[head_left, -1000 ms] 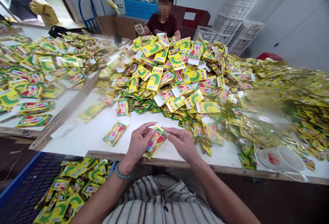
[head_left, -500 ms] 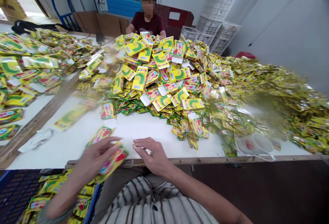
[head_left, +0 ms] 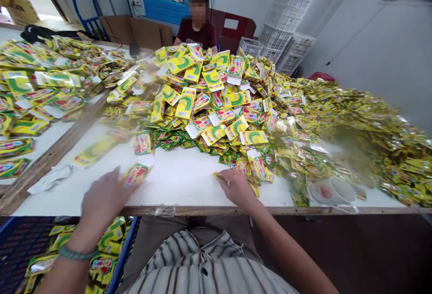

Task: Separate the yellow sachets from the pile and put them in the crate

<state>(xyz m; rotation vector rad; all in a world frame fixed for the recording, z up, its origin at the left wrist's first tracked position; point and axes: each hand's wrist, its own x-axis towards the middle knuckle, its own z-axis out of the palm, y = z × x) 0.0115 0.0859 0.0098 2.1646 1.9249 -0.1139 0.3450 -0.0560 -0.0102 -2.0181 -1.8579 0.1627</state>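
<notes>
My left hand, somewhat blurred, reaches over the table with thumb and fingers apart. It is at the near left side of a yellow-green box with red fruit printing, which lies on the white tabletop. Whether the fingers touch the box is unclear. My right hand is closed, its fingers curled at the front edge of a heap of small shiny packets. A bit of yellow shows at its fingertips, seemingly a packet. Another box lies just beyond the left one.
A tall pile of boxes covers the table's middle, with many packets to the right. A clear cup stands near the front edge. Below left is a blue crate holding boxes. A co-worker sits opposite.
The box my left hand held over the table edge is gone from it, and that hand has moved to the box on the table. My right hand has moved right to the packets.
</notes>
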